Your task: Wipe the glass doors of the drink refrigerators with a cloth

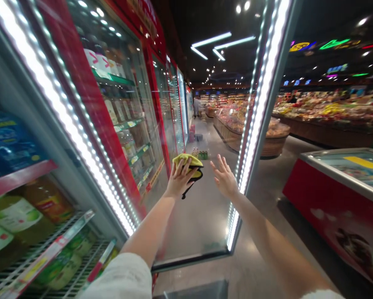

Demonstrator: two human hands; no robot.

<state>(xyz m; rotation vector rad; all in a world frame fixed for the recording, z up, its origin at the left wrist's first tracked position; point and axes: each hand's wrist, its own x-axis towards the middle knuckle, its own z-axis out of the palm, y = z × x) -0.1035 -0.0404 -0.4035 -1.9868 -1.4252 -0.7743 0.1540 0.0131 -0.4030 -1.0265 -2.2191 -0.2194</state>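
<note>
A folded yellow cloth with dark edging (196, 162) is pressed under my left hand (180, 177), whose fingers curve over it against the glass door (201, 220). A thin black strap hangs from the cloth's lower side. My right hand (225, 176) is held up beside the door's lit frame, fingers spread and nothing in them. The door stands swung out from the fridge, with a bright LED strip (261, 95) along its edge. Whether my right palm touches the glass I cannot tell.
Shelves of bottled drinks (21, 216) fill the fridge at left. More red glass-door fridges (155, 83) line the aisle. A red chest freezer (326, 207) stands at right, with produce displays (329, 108) behind. Small bottle packs (200, 154) sit on the floor ahead.
</note>
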